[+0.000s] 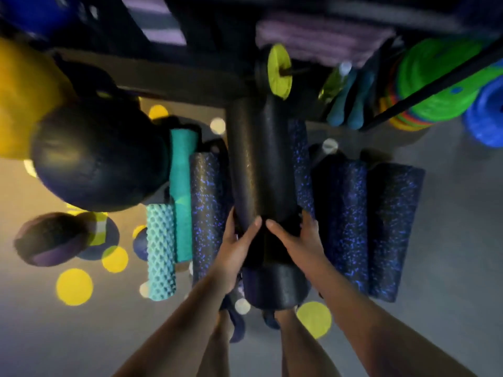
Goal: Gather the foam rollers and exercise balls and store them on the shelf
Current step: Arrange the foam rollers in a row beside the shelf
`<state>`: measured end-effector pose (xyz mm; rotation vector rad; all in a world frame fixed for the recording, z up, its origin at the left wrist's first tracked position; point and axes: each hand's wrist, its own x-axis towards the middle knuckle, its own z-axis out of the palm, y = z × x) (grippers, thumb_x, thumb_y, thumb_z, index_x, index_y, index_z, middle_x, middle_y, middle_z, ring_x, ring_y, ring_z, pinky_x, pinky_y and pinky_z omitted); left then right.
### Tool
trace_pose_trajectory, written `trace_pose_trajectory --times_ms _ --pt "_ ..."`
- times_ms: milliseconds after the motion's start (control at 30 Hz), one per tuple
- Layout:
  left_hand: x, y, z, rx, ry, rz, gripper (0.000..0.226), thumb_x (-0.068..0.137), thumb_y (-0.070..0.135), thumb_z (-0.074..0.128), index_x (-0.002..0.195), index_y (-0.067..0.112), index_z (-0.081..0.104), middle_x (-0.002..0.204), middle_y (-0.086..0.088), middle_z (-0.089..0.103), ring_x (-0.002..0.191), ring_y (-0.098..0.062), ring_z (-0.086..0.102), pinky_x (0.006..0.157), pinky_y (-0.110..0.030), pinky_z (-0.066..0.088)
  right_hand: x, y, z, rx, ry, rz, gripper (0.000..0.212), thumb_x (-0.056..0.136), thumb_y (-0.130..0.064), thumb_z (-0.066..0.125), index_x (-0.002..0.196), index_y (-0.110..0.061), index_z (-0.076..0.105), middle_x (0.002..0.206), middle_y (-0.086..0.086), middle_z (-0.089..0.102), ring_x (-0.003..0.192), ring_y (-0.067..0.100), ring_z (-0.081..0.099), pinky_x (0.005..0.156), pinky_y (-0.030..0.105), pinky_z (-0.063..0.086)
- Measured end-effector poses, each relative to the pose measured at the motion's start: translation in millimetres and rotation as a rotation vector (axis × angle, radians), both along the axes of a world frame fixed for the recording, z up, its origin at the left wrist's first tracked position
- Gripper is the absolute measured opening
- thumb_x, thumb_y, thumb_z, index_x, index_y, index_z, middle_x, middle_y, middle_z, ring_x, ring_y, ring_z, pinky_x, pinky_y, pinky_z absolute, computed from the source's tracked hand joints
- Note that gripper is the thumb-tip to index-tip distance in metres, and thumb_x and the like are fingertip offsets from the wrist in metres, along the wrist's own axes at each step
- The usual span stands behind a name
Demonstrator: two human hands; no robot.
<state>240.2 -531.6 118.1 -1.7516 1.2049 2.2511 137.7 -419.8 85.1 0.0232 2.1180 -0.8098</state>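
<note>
Several speckled rollers (345,213), black roller (255,159) between, held

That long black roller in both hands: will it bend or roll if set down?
Probably stiff: the long black roller looks straight while the left hand and right hand grip it. Likely light, being foam. Smooth and round, so it may roll on the floor.

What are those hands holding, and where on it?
Both hands grip the long black foam roller, left hand and right hand on opposite sides, near the end closer to the person.
</note>
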Motion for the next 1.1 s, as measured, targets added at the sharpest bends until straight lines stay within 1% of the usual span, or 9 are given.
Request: trace_pose_trajectory --times_ms 200,300,367,467,600,733,867,1000,1100 --pt "3 -24 147 -0.086 0.132 0.312 0.086 0.07 0.043 0.092 0.142 0.04 0.044 0.141 -0.009 0.064 0.126 -0.026 0.065 0.107 -0.048 0.052 -24 -68 182 -0.171 0.236 0.394 0.1 0.066 -0.081 0.054 0.153 -0.037 0.036 0.136 0.001 0.044 0.131 0.021 0.045 0.114 0.037 0.037" --pt "-21 -49 204 -0.239 0.173 0.41 0.077 0.084 0.03 0.083 0.149 0.033 0.04 0.14 -0.007 0.064 0.118 -0.014 0.068 0.103 -0.038 0.056 -52 -106 247 -0.275 0.275 0.467 0.096 0.071 -0.074 0.062 0.153 -0.03 0.037 0.141 0.002 0.044 0.134 0.017 0.041 0.113 0.027 0.032" --pt "-47 -72 232 -0.336 0.216 0.415 0.081 0.082 0.036 0.083 0.149 0.042 0.04 0.143 -0.002 0.063 0.122 -0.012 0.066 0.106 -0.039 0.053 -73 -126 280 -0.326 0.298 0.414 0.094 0.072 -0.069 0.067 0.151 -0.027 0.039 0.142 0.001 0.045 0.136 0.017 0.041 0.115 0.027 0.031" --pt "-98 -102 257 -0.487 0.279 0.303 0.085 0.073 0.058 0.087 0.146 0.054 0.043 0.147 0.005 0.06 0.135 -0.019 0.058 0.116 -0.05 0.042 -111 -138 312 -0.447 0.326 0.21 0.092 0.066 -0.073 0.065 0.142 -0.025 0.045 0.136 -0.002 0.054 0.128 0.012 0.051 0.113 0.032 0.04" --pt "-182 -119 293 -0.647 0.372 0.193 0.081 0.07 0.065 0.086 0.14 0.061 0.045 0.148 0.014 0.056 0.137 -0.007 0.053 0.118 -0.041 0.04 -180 -135 339 -0.655 0.341 -0.013 0.064 0.084 -0.046 0.078 0.133 -0.022 0.046 0.123 -0.004 0.063 0.11 0.001 0.062 0.103 0.024 0.048" --pt "-258 -122 316 -0.764 0.418 -0.052 0.087 0.085 0.047 0.08 0.159 0.034 0.034 0.149 0.02 0.051 0.134 0.013 0.047 0.117 -0.019 0.036 -265 -135 358 -0.674 0.373 -0.078 0.055 0.09 -0.043 0.073 0.137 -0.026 0.05 0.119 -0.017 0.063 0.106 -0.009 0.06 0.098 0.016 0.046" --pt "-319 -131 300 -0.914 0.301 -0.417 0.065 0.1 0.038 0.064 0.158 0.032 0.037 0.169 -0.002 0.025 0.156 -0.01 0.02 0.119 -0.016 0.014 -337 -141 342 -0.517 0.488 0.13 0.067 0.096 -0.041 0.065 0.154 -0.025 0.037 0.151 -0.005 0.048 0.139 0.012 0.045 0.117 0.028 0.033" --pt "-337 -122 271 -0.901 0.129 -0.784 0.048 0.103 0.023 0.051 0.15 0.035 0.052 0.166 -0.006 0.033 0.149 -0.026 0.04 0.119 -0.026 0.03 -354 -128 287 -0.253 0.592 0.602 0.056 0.102 -0.009 0.048 0.156 -0.007 0.033 0.164 0.012 0.028 0.152 0.022 0.027 0.119 0.014 0.011" --pt "-326 -129 260 -0.948 0.058 -0.877 0.063 0.093 0.021 0.041 0.149 0.049 0.047 0.168 0.009 0.028 0.151 -0.02 0.037 0.121 -0.031 0.031 -346 -120 251 -0.292 0.647 0.645 0.058 0.101 0.002 0.043 0.157 0.0 0.026 0.166 0.016 0.017 0.156 0.025 0.015 0.115 0.004 -0.002"
